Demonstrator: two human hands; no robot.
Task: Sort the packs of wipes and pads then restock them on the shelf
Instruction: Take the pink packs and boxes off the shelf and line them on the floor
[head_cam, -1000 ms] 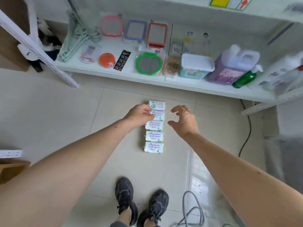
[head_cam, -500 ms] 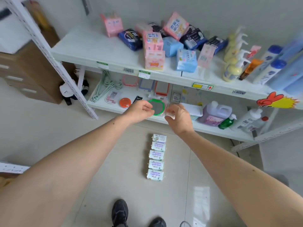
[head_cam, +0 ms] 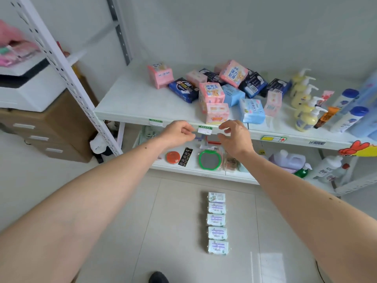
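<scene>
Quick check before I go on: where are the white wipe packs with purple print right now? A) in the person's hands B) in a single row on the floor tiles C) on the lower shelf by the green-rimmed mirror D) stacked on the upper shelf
B: the five white wipe packs lie in one row on the floor tiles, below both hands.

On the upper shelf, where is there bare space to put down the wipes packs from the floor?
The left part of the upper shelf is bare, between the metal upright and the pink pack. From the dark blue pack rightward to the pump bottles it is crowded with heaped packs. The wipes packs lie in a row on the floor.
</scene>
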